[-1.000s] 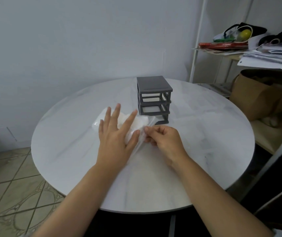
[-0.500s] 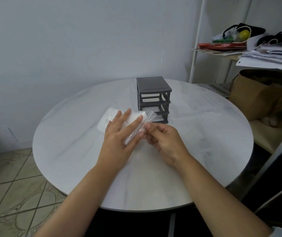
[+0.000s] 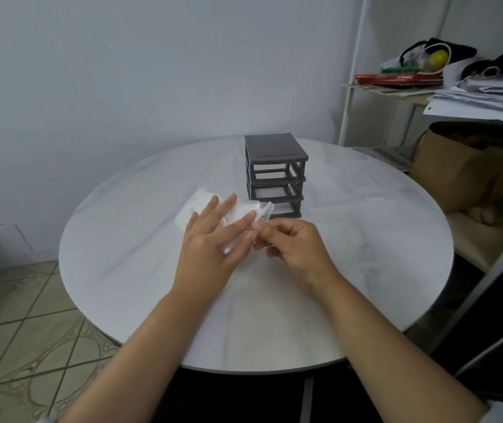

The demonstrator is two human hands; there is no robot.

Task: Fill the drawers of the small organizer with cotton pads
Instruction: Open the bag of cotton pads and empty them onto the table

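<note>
1. Clear film first: find the clear plastic bag of white cotton pads (image 3: 198, 206) lying flat on the round white marble bench (image 3: 366, 254), just beside the lower front-left corner of the dark grey plastic organizer (image 3: 274, 148); touching it or not, cannot tell.
2. Held down by the left hand (image 3: 210, 242), with fingers straight and spread over the top of the bag, pressing and curling around nothing.
3. Pinched at its crumpled right end by the right hand (image 3: 296, 245), with fingers curled on the film.
4. Stretches with the long axis from left to right, with the loose end toward the right hand and the organizer.
5. Probably at the step of opening the bag; no pad out of it yet, as far as visible.
6. For the coming move, better to use the right hand: nearer to the organizer, directly in front of it, only a short reach forward.
7. Cannot tell whether drawers sit inside the organizer; only see-through openings visible from here.
</note>
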